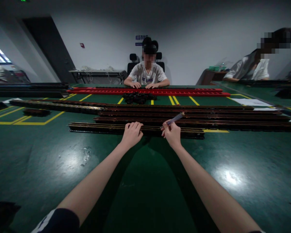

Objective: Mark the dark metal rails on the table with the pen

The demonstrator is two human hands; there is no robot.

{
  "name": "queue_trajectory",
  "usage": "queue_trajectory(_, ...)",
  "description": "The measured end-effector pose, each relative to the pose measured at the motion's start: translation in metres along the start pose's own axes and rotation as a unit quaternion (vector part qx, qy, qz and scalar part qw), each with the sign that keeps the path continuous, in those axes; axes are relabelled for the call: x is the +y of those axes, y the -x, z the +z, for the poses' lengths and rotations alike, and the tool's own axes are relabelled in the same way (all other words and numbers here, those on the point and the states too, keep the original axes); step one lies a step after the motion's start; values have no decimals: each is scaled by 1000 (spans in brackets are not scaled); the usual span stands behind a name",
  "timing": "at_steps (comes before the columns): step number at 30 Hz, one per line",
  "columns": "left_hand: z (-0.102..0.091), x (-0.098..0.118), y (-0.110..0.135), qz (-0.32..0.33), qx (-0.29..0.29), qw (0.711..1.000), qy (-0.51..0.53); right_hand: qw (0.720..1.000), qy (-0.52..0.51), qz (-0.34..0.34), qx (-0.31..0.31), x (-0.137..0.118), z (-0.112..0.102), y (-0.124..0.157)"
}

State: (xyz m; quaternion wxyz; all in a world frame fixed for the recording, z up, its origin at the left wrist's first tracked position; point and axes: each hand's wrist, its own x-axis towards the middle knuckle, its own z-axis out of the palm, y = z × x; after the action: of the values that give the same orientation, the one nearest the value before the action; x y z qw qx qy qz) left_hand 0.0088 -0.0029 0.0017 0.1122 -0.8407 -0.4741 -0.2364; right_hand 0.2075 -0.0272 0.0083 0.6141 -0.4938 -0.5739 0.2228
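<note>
A long black rail (101, 128) with brassy edges lies crosswise on the green table in front of me. My left hand (132, 133) is closed over the middle of this rail, fingers over its top and thumb at the right. In my right hand (172, 133) is a slim pen-like tool (176, 118) with a clear purplish barrel and a brownish end. Its barrel slants up to the right, while its lower tip is hidden by my fingers. That hand is just above the same rail, toward its right half; whether the tool touches it I cannot tell.
Several similar dark rails (223, 117) lie just beyond, some reaching left. A small dark bundle (36, 112) is at the left. Farther back are a pile of black parts (138, 97) and a red slotted frame (184, 93), where a person (147, 76) sits with both hands.
</note>
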Motion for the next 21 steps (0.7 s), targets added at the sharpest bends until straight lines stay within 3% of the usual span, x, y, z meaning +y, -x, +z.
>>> queue_trajectory(9,-3,2,0,-6,-8,1000,0,1000,2,-3,-7,0,0,0)
queue_trajectory(21,-5,3,0,-7,-20,1000,-8,999,20,-5,38,-5,-3,-1)
